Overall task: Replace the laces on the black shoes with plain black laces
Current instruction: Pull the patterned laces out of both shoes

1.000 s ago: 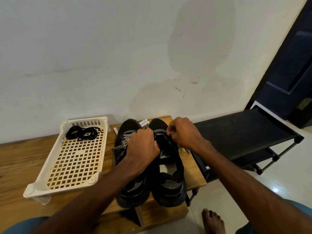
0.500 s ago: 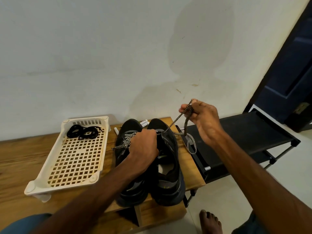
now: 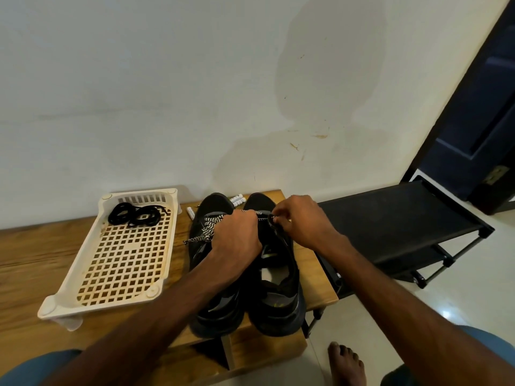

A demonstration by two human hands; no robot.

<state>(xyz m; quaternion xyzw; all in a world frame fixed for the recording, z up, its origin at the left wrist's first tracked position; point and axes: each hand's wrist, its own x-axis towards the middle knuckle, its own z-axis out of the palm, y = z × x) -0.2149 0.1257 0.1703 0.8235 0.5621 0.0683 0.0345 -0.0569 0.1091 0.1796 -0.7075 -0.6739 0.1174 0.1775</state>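
Observation:
Two black shoes stand side by side on the wooden bench, toes toward the wall: the left shoe point(image 3: 211, 307) and the right shoe point(image 3: 278, 296). A black-and-white patterned lace point(image 3: 207, 228) lies across the left shoe's front. My left hand point(image 3: 235, 240) rests closed over the gap between the shoes, gripping the right shoe's inner edge. My right hand point(image 3: 299, 224) pinches the patterned lace at the right shoe's front eyelets. Plain black laces point(image 3: 135, 215) lie coiled at the far end of the white basket point(image 3: 83, 263).
The wooden bench point(image 3: 33, 257) runs left from the shoes. Small white tubes point(image 3: 237, 200) lie by the wall behind the shoes. A black shoe rack point(image 3: 395, 227) stands to the right, a dark door point(image 3: 479, 126) beyond it. A bare foot point(image 3: 347, 363) rests on the floor.
My right hand, which had lifted a length of patterned lace up and to the right, has come back down to the right shoe's front. My left hand stayed in place.

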